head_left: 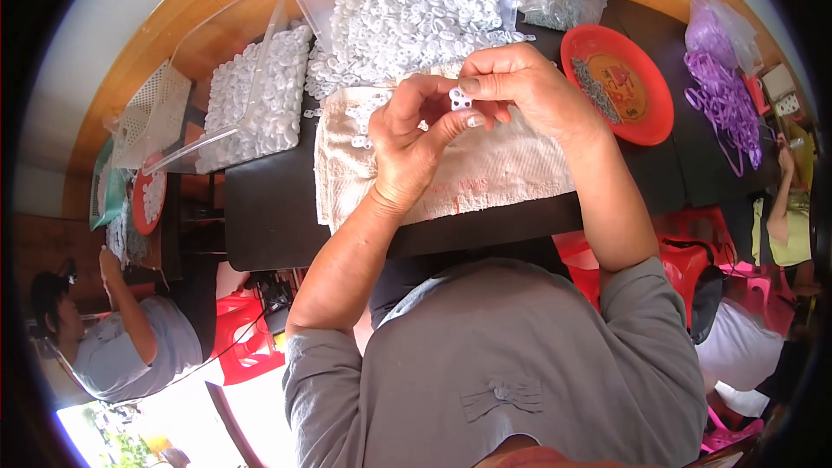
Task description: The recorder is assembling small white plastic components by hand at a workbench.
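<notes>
Both hands are pinching one small white plastic clip (pixel 460 100) — flat, with holes — above the white towel (pixel 485 169): left hand (pixel 414 140) and right hand (pixel 520 87) closing fingertips on it.

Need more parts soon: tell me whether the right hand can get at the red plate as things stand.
Probably yes: the red plate lies just beyond the right hand, nothing between, though that hand and the left hand pinch a small white piece.

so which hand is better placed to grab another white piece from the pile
Right, probably. The right hand lies nearest the heap of white plastic pieces, its fingers only pinching the small white piece. The left hand sits lower over the white cloth, also gripping that piece.
</notes>
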Motion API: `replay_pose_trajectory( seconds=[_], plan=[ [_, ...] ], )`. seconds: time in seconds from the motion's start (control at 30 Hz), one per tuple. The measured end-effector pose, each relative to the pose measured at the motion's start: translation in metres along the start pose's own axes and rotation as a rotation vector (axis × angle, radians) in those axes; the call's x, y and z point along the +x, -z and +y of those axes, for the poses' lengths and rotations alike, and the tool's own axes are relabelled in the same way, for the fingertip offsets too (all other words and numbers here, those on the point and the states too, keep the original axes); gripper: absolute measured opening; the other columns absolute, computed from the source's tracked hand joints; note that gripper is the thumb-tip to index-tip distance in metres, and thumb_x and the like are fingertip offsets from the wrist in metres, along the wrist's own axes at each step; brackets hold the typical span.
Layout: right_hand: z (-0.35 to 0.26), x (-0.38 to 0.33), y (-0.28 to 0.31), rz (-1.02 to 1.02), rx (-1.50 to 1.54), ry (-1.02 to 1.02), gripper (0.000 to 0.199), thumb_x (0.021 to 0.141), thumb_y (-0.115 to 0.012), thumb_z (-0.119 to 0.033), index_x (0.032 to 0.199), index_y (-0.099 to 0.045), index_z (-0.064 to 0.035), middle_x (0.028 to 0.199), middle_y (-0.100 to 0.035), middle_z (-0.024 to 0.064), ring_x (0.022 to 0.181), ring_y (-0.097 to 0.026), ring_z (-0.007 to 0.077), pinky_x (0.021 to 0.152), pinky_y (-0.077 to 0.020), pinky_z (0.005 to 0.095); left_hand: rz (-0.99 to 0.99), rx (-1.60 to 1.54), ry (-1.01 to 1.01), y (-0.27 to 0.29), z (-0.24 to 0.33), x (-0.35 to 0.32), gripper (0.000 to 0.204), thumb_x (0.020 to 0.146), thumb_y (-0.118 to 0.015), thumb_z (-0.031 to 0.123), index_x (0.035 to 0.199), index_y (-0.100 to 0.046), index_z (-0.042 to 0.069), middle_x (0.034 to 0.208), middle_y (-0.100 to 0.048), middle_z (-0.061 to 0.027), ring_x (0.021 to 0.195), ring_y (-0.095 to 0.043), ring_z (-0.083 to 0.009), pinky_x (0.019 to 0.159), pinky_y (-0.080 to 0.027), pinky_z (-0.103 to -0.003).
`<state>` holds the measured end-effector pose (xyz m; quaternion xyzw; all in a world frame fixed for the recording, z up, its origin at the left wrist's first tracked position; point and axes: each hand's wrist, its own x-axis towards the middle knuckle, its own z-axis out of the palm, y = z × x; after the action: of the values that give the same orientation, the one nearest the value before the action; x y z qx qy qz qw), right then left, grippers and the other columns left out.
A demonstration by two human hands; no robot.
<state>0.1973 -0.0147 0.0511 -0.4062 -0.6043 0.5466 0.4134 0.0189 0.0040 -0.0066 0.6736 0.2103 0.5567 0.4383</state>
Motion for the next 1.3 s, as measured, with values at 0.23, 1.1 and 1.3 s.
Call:
replay_pose_trajectory(
  seconds=[0.23,1.1,1.3],
  plan=[
    [-0.001,-0.001,-0.005,-0.047,0.101,-0.057,0.021,0.086,-0.064,-0.019,0.078,-0.063,-0.0003,0.061,-0.057,0.0003,0.051,-0.053,0.006,0.047,-0.0345,0.0187,-0.008,-0.157,0.042,-0.001,0.017,-0.001,0.025,0.076,-0.076,-0.001,0.094,-0.059,0.002,0.074,-0.065,-0.0037,0.07,-0.064,-0.0095,0.061,-0.052,-0.022],
    [0.009,-0.007,0.018,0.281,-1.004,0.08,0.011,0.077,-0.064,-0.011,0.085,-0.066,-0.0045,0.073,-0.062,0.0137,0.07,-0.062,0.0293,0.067,-0.047,0.0388,0.523,0.172,-0.095,0.073,0.097,0.039,0.008,0.077,-0.069,-0.002,0.082,-0.064,0.0,0.07,-0.065,-0.0076,0.05,-0.055,-0.009,0.041,-0.037,-0.021],
    [0.032,-0.014,0.017,0.016,-1.256,0.011,0.009,0.077,-0.06,-0.006,0.085,-0.063,-0.0057,0.079,-0.065,0.0125,0.079,-0.062,0.0327,0.069,-0.0469,0.0425,0.488,0.828,0.052,0.179,0.093,0.064,0.012,0.074,-0.075,0.0,0.082,-0.066,0.002,0.069,-0.063,-0.0015,0.057,-0.053,-0.0065,0.05,-0.041,-0.021]
  ],
)
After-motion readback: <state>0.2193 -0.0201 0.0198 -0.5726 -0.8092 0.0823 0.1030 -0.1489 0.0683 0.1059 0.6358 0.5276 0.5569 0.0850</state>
